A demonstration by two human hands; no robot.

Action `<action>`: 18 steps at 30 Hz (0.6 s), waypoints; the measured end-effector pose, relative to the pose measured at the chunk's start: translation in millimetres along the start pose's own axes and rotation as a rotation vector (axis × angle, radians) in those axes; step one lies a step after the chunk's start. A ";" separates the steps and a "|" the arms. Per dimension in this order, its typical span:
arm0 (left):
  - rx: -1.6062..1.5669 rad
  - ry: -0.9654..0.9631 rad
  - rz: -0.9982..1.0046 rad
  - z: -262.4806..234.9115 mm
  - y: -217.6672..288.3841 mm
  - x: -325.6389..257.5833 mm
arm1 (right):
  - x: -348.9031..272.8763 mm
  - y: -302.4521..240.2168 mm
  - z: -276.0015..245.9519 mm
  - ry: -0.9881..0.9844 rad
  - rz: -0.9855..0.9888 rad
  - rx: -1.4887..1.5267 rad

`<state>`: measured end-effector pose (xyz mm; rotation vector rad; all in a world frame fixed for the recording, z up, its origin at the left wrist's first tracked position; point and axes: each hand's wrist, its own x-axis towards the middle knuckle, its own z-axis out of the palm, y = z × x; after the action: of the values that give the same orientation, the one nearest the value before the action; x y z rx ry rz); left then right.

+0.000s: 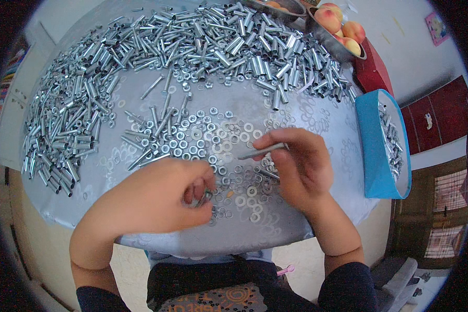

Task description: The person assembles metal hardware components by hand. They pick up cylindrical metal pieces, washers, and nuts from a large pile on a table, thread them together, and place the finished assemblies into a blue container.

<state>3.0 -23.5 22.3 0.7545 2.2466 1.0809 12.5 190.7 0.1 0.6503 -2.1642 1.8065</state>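
My right hand [306, 169] pinches a long, thin metal bolt [262, 151] between thumb and fingers, its free end pointing left; motion blurs it a little. Lower and to the left, my left hand [174, 195] is curled closed, palm inward. Something small and metallic shows at its fingertips, too blurred to name. Flat washers [251, 192] and thin spring rings lie on the cloth between both hands. Just beyond my left hand are hex nuts [186, 144] and loose bolts [164, 122], partly covered by that hand.
A large heap of metal sleeves [234, 44] curves around the table's far and left sides. At the right edge stands a blue fabric bin [372, 145] with metal parts inside. Metal bowls [317, 32] of peaches [328, 21] and a red box [372, 67] sit at the far right.
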 end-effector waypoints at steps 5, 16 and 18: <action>-0.697 0.197 -0.048 -9.1 -2.5 19.3 | -2.2 -5.5 -10.3 -0.075 -0.230 -0.175; -1.086 0.135 -0.087 4.0 -9.2 28.8 | 2.1 1.4 -9.5 -0.021 -0.160 0.076; -1.130 0.149 -0.079 7.1 -14.7 31.3 | 2.1 3.1 -8.8 -0.040 -0.160 0.084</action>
<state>-18.0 -6.4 -0.4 0.0887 1.3475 2.0707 8.3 199.3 0.1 0.8596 -2.0059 1.8219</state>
